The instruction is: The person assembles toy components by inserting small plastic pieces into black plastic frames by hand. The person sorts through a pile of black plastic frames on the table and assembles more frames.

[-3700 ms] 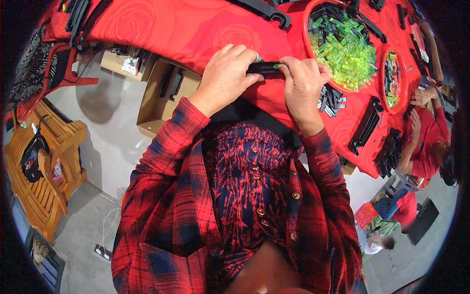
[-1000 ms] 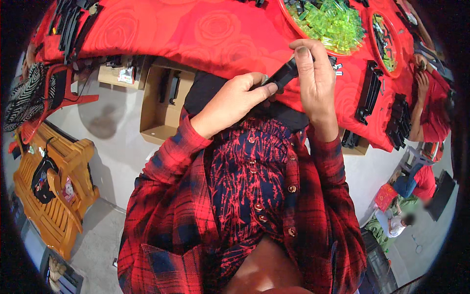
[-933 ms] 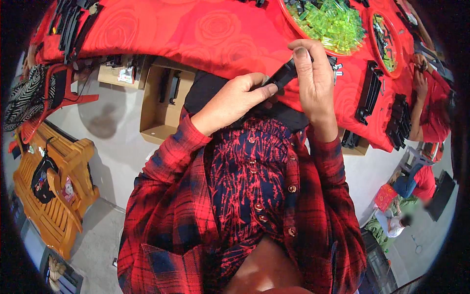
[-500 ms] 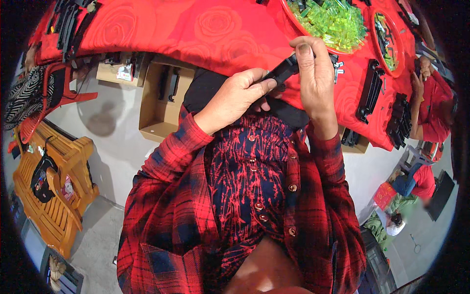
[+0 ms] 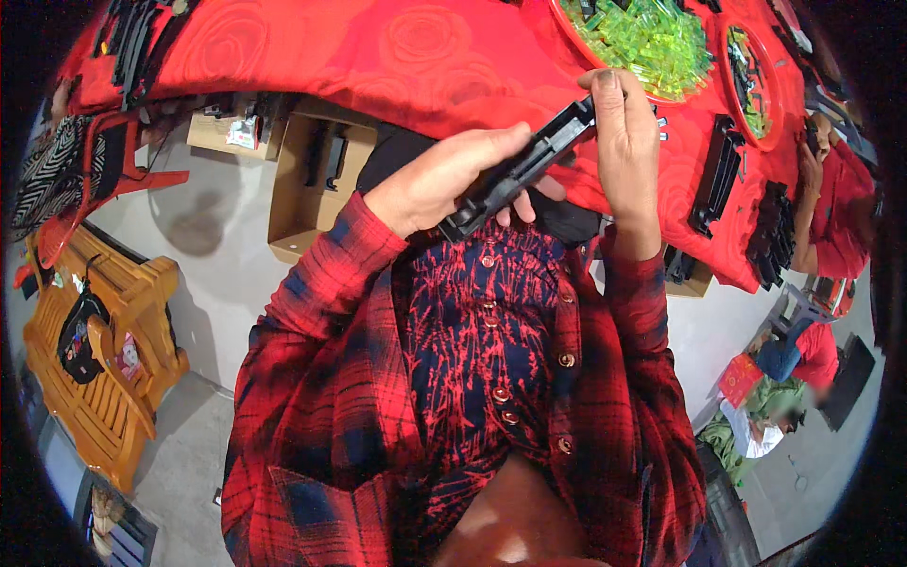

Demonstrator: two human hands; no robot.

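Observation:
A long black plastic piece with a channelled, frame-like side (image 5: 529, 163) is held between my two hands, slanting from lower left to upper right over my lap, just off the table edge. My left hand (image 5: 444, 180) wraps its lower part, thumb along the top and fingertips showing underneath. At the upper end my right hand (image 5: 624, 132) grips it between thumb and fingers. Beyond my right hand a red basin (image 5: 559, 21) on the table holds a heap of translucent yellow-green plastic pieces (image 5: 652, 52).
A red rose-patterned cloth (image 5: 416, 42) covers the table. Black plastic parts (image 5: 715, 175) lie at the right, more (image 5: 142, 38) at far left. A smaller red basin (image 5: 775, 94) holds mixed pieces. Below stands a cardboard box (image 5: 288, 203). Another person (image 5: 846, 217) sits at right.
The black piece has turned so its channelled side shows and its lower end extends past my left palm. My left fingers have loosened and shifted; my right hand moved slightly right.

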